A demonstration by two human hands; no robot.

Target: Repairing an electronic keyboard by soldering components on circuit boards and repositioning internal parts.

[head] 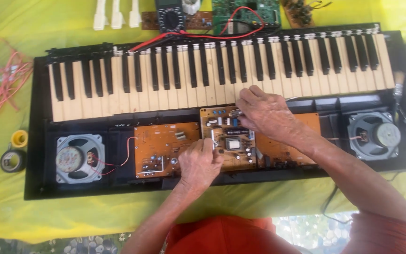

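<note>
An opened electronic keyboard [222,70] lies across a bench [71,207] draped in yellow-green cloth, its top cover off so the inner boards show below the row of yellowed white and black keys. In the middle of the open body sits a brown circuit board [229,141] carrying a small square transformer, dark capacitors and pale connectors; a second brown board [163,148] lies just to its left, and a round speaker [78,157] sits at the far left end, another speaker [372,134] at the far right. The left hand [200,162] rests on the lower left edge of the middle board, fingers curled in narrowly, pinching a small pale upright part at the board's edge. The right hand [266,113] reaches in from the right, palm down over the board's upper right corner, its fingertips bent close together around a small metallic piece; what exactly it grips cannot be told. Behind the keys lie a multimeter [170,19] with red leads, a green board [245,11] and loose white keys [116,14]. Two rolls of tape [15,150] sit at the left.
</note>
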